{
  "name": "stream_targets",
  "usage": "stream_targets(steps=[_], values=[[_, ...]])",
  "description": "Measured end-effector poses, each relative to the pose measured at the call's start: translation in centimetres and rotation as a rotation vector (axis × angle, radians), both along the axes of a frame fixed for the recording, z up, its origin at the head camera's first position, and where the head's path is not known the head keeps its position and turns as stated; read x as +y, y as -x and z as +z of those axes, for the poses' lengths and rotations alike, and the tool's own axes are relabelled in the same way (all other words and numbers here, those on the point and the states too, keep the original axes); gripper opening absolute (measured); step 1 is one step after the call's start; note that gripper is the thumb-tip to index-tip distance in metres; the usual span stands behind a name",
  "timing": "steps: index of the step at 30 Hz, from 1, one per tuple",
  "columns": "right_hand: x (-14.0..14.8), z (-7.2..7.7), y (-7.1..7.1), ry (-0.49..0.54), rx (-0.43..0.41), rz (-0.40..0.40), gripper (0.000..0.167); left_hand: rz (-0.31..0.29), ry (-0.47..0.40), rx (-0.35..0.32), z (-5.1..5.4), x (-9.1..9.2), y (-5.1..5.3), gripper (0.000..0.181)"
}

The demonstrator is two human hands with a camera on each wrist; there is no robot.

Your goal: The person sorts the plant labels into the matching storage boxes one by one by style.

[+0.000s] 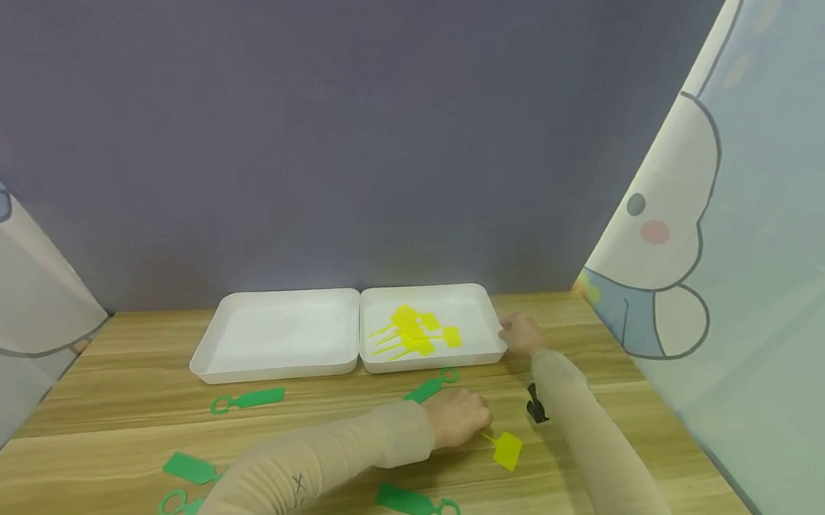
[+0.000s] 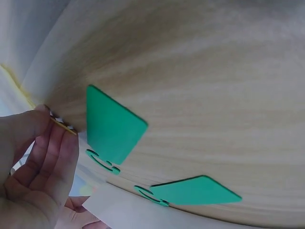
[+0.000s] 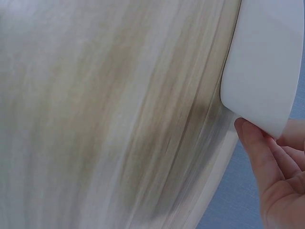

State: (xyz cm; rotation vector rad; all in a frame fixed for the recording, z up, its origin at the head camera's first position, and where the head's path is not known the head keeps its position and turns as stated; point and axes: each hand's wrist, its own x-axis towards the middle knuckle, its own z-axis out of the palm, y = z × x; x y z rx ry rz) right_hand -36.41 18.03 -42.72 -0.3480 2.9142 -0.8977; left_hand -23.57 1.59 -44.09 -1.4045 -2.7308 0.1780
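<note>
1. Along the left of the wooden table point(image 1: 120, 397), two green tags point(image 1: 190, 468) lie close together, partly covered by the left sleeve point(image 1: 322, 457); a third green tag point(image 1: 258, 398) lies fully visible, farther back.
2. Behind that one, the left tray point(image 1: 297, 333) touches the right tray point(image 1: 475, 320); both stand at the back, perhaps to leave the near surface for the tags.
3. Several yellow tags point(image 1: 404, 332) overlap inside the right tray, so their number is hard to tell.
4. Another green tag point(image 1: 422, 390) is partly hidden behind the left wrist; one more green tag point(image 1: 405, 500) lies nearer, ring to the right.
5. The left hand point(image 1: 457, 418) pinches a loose yellow tag point(image 1: 507, 451) by its thin stem, probably the easiest part to grasp. The head view hides the pinched end; whether the tag is lifted is unclear.
6. At the right tray's right end, the right hand point(image 1: 521, 335) pinches the wall between thumb and fingers, likely to steady it.
7. Beside the right sleeve point(image 1: 606, 458) lies a small black object point(image 1: 536, 407), too indistinct to identify.
</note>
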Motion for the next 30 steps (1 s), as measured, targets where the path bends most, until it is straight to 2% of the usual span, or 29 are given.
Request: stream_targets(steps=[10,17,22,30], values=[[0.3,0.2,0.1,0.013,0.011,0.019,0.030,0.036,0.020,-0.028,0.3,-0.1,-0.1,0.010],[0.4,0.0,0.4,0.014,0.010,0.022,0.032,0.061,-0.024,-0.090,1.4,-0.5,0.0,0.014],[0.3,0.0,0.4,0.011,0.015,0.020,0.032,0.068,-0.066,-0.137,1.6,-1.2,0.3,0.015],[0.4,-0.1,0.6,0.036,-0.019,0.017,0.034,0.077,-0.041,-0.162,2.8,-2.4,0.1,0.017]])
